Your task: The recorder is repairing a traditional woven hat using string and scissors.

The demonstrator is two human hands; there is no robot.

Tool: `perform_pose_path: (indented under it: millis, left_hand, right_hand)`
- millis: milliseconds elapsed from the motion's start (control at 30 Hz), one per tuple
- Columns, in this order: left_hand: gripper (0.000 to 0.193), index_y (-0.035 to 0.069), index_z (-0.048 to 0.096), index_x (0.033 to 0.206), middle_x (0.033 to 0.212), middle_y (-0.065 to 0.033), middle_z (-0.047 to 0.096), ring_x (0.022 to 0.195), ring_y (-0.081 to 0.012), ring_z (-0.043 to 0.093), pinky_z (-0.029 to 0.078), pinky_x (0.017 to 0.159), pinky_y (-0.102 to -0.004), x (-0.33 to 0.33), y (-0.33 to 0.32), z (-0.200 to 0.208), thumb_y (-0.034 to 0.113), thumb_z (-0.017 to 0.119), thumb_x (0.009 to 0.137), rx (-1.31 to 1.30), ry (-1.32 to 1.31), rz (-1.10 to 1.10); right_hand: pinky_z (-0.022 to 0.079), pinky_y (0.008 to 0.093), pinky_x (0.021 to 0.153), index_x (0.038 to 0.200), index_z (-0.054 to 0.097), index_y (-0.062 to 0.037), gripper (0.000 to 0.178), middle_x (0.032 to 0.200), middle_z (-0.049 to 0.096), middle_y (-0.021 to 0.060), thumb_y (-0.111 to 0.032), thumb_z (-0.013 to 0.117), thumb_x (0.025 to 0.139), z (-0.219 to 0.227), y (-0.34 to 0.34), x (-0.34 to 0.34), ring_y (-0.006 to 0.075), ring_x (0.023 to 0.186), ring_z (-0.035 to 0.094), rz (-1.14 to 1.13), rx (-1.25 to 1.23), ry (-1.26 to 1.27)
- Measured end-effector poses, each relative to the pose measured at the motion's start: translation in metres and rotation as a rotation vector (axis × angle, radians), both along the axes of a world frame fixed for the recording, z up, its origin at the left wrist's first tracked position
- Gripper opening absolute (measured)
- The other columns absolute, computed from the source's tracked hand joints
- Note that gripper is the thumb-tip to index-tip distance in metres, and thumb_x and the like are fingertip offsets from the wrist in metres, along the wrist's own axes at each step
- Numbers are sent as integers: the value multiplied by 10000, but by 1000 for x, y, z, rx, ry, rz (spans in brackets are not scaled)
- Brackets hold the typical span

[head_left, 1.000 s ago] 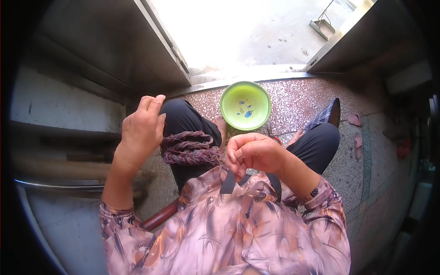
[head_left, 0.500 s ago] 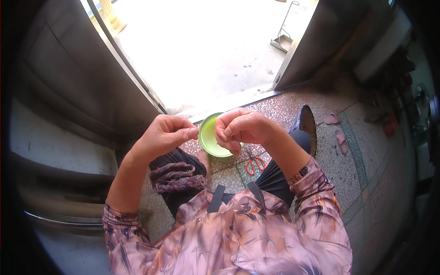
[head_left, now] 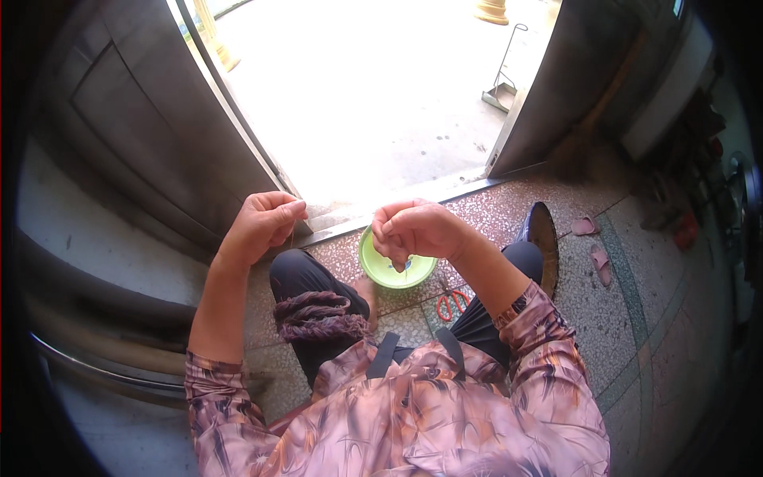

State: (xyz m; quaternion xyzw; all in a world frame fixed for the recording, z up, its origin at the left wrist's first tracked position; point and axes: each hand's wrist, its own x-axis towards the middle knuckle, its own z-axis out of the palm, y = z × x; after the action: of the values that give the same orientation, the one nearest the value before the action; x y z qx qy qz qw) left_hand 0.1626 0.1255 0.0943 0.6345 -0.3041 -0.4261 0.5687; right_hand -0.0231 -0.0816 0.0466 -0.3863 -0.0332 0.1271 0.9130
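My left hand (head_left: 266, 222) is raised over my left knee with thumb and fingers pinched together. My right hand (head_left: 417, 230) is curled shut just above a lime-green bowl (head_left: 389, 274) that stands on the floor between my legs. A very fine thread seems to run between the two hands, too thin to see clearly. The bowl holds small blue bits, partly hidden by my right hand. A purple braided cord piece (head_left: 318, 318) lies across my left knee. Orange-handled scissors (head_left: 453, 304) lie on the floor beside the bowl, below my right forearm.
I sit on a speckled stone floor at an open doorway with a metal threshold (head_left: 413, 199). A grey door leaf (head_left: 151, 119) stands at the left. My black shoe (head_left: 544, 238) points right. Pink slippers (head_left: 594, 246) lie beyond it. A dustpan (head_left: 501, 91) stands outside.
Both hands have risen and come apart slightly, the left drawing away to the left. My head has tilted up, so the bowl and knees sit lower in view.
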Motion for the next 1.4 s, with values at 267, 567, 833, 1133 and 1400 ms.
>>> perform_pose_path:
  millis: [267, 567, 833, 1133, 1400]
  left_hand:
    - [194, 12, 639, 779, 523, 52, 418, 430, -26, 302, 211, 394, -193, 9, 1, -9, 185, 627, 866, 31, -2, 15]
    - [186, 31, 614, 771, 512, 51, 430, 421, -29, 332, 229, 381, -192, 18, 8, -19, 177, 597, 885, 97, 24, -28]
    - [200, 40, 598, 776, 529, 46, 456, 415, -30, 359, 244, 375, -179, 27, 7, -24, 182, 563, 913, 77, 51, 30]
    - [380, -24, 532, 1127, 887, -67, 596, 644, -115, 574, 477, 558, -268, -2, 0, -21, 224, 630, 855, 380, -1107, 132]
    - [458, -53, 415, 1261, 1086, -132, 610, 544, -112, 615, 456, 436, -181, -73, -35, 21, 233, 537, 925, 243, -110, -261]
  right_hand:
    - [565, 315, 555, 892, 548, 46, 127, 765, 622, 131, -70, 502, 869, -5, 2, 0, 174, 574, 627, 8, -37, 55]
    - [576, 369, 605, 897, 557, 53, 134, 850, 619, 181, -68, 525, 850, -5, 14, -14, 229, 638, 649, -27, -85, 118]
    - [568, 379, 598, 877, 560, 23, 112, 841, 619, 158, -78, 524, 847, -17, 6, -21, 215, 653, 641, -23, -77, 138]
    - [579, 353, 575, 875, 573, 39, 130, 775, 598, 123, -84, 542, 850, -15, 7, -24, 168, 611, 624, -76, -176, 175]
    - [561, 362, 567, 861, 568, 5, 91, 756, 609, 113, -73, 525, 841, -6, 13, -19, 191, 594, 617, -81, -217, 191]
